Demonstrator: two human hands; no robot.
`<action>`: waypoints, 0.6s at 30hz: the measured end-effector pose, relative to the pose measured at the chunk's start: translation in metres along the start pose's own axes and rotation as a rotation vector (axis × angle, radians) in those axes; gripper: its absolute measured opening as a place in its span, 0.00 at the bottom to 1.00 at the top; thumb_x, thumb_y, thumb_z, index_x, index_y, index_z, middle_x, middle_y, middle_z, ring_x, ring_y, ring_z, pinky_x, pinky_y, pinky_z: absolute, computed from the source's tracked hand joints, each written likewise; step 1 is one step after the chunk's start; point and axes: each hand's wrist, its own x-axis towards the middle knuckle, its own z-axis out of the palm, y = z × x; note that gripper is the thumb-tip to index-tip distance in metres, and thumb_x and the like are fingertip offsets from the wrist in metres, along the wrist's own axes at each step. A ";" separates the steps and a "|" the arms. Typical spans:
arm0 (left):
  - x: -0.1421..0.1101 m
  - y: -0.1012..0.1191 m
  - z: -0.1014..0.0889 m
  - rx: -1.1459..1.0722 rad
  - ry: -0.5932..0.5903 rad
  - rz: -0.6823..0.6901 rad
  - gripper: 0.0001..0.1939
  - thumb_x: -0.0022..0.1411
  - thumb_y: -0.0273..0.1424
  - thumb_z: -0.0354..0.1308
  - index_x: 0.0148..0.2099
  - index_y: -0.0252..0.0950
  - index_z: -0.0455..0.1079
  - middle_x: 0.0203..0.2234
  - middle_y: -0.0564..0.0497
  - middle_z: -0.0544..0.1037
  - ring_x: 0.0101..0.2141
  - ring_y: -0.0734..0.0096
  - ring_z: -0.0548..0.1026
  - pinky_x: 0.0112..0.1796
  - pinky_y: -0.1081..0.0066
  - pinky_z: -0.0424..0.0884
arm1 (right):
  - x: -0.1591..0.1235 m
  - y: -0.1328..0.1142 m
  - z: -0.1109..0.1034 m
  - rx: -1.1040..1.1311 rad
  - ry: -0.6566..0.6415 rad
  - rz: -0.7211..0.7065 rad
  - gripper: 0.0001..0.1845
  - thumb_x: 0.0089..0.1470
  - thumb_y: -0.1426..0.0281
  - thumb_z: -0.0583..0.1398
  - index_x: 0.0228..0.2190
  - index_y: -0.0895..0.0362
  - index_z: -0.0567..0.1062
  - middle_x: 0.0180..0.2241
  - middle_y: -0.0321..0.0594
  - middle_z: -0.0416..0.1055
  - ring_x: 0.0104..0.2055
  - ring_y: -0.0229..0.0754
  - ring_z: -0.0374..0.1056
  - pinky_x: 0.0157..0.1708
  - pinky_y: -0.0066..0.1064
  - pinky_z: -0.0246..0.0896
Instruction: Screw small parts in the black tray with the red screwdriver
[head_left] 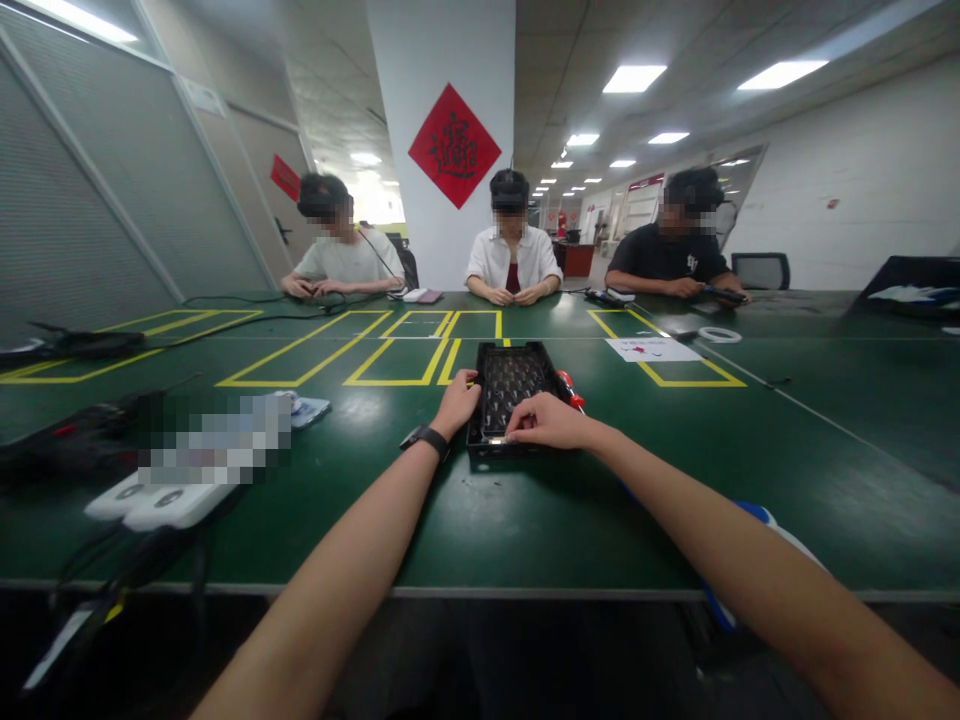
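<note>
A black rectangular tray (555, 352) with rows of small clear cups or pockets inside lies on the green table in front of me. My left hand (456, 402) grips the tray's left wall, its thumb near the rim. Over the near end of the tray, my right hand (547, 422) is closed in a pinch. A small light-coloured piece (495, 440) shows by its fingertips, too small to name; I cannot tell whether the fingers hold it. Red rounded parts (576, 401) stick out beyond the tray's right side, partly hidden.
A white device (187, 505), partly pixelated, lies with cables at the left. Yellow tape outlines (300, 380) mark the green table (360, 540). A paper sheet (652, 350) and white tape ring (718, 335) lie to the right. Three people sit across the table.
</note>
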 end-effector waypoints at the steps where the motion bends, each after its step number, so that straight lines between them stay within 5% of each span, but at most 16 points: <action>1: 0.000 0.000 0.000 0.001 -0.002 0.000 0.20 0.52 0.25 0.47 0.49 0.31 0.63 0.47 0.43 0.70 0.48 0.64 0.68 0.50 0.65 0.63 | 0.000 0.000 0.000 0.001 0.003 -0.003 0.12 0.46 0.65 0.61 0.29 0.61 0.78 0.25 0.39 0.73 0.25 0.33 0.63 0.26 0.24 0.55; 18: 0.000 0.004 -0.001 0.040 0.007 0.014 0.20 0.52 0.25 0.47 0.49 0.31 0.63 0.47 0.42 0.70 0.48 0.63 0.68 0.49 0.65 0.63 | 0.001 0.001 0.003 0.056 0.028 0.067 0.14 0.44 0.62 0.62 0.28 0.62 0.77 0.18 0.35 0.66 0.21 0.30 0.57 0.21 0.23 0.49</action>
